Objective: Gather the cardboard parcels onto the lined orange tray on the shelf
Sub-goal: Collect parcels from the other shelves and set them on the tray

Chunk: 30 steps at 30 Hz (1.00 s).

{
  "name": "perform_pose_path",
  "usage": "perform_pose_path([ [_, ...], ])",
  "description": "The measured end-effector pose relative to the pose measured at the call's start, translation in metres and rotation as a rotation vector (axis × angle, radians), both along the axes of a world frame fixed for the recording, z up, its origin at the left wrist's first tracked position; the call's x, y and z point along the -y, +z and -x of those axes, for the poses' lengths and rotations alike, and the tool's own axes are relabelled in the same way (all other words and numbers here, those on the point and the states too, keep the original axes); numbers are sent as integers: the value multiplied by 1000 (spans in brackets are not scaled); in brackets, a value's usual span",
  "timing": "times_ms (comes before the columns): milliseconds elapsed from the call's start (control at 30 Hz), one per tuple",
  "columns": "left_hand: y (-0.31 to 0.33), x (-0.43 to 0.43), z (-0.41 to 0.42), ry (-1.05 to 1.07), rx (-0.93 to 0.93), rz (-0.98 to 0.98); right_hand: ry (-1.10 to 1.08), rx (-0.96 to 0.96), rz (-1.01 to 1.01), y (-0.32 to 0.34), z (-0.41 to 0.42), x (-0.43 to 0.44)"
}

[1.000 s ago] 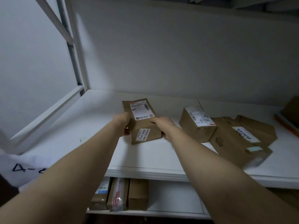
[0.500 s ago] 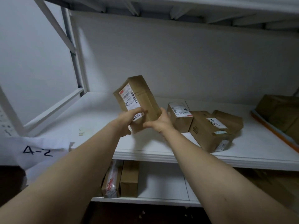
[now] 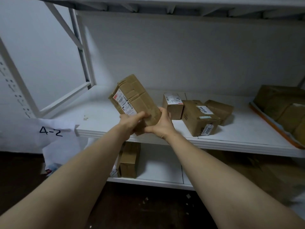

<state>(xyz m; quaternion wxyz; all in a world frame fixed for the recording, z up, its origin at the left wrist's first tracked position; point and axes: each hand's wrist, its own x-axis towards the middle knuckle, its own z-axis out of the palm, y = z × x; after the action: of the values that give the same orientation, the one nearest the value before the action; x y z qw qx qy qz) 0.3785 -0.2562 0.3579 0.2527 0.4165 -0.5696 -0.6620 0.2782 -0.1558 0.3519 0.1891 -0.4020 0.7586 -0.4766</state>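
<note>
Your left hand [image 3: 132, 120] and right hand [image 3: 162, 124] both clasp the lower end of a creased oblong brown cardboard parcel [image 3: 137, 98], tilted above the white shelf [image 3: 99, 116]; label print unreadable. Lined orange tray [image 3: 272, 123] at 3 o'clock, cropped.

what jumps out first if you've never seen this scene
The left hand and right hand grip a tilted, labelled parcel in mid-frame, held up in front of the white shelf. Just right of it, three loose parcels sit bunched on the shelf, and at the far right the orange tray carries several more. A paper sign marked 4-2 hangs at the left.
</note>
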Motion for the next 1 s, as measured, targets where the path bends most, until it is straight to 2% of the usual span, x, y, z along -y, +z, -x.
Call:
perform_pose_path([
  [133, -2, -22, -10, 36, 90, 31, 23, -12, -36, -3, -7, -23],
  [233, -4, -37, -14, 44, 134, 17, 14, 57, -24, -4, -10, -36],
  [300, -7, -44, -15, 25, 123, 5, -9, 188, 2, -4, -6, -49],
  [433, -8, -51, -18, 84, 93, -81, -72, 614, 42, 2, 4, -79],
  [567, -3, -74, -20, 2, -5, -281, -132, 791, -10, -2, 7, -103],
  [700, 0, -96, -18, -64, -56, -337, -145, 880, -60, -4, 8, -122],
  [767, 3, -103, -15, -28, -70, -338, -162, 923, -72, -6, 10, -130],
  [833, 7, -111, -12, 10, -36, -290, -178, 957, -89, -8, 12, -137],
  [1000, 8, -131, -5, -58, 148, -218, -180, 923, -161, -13, 21, -151],
])
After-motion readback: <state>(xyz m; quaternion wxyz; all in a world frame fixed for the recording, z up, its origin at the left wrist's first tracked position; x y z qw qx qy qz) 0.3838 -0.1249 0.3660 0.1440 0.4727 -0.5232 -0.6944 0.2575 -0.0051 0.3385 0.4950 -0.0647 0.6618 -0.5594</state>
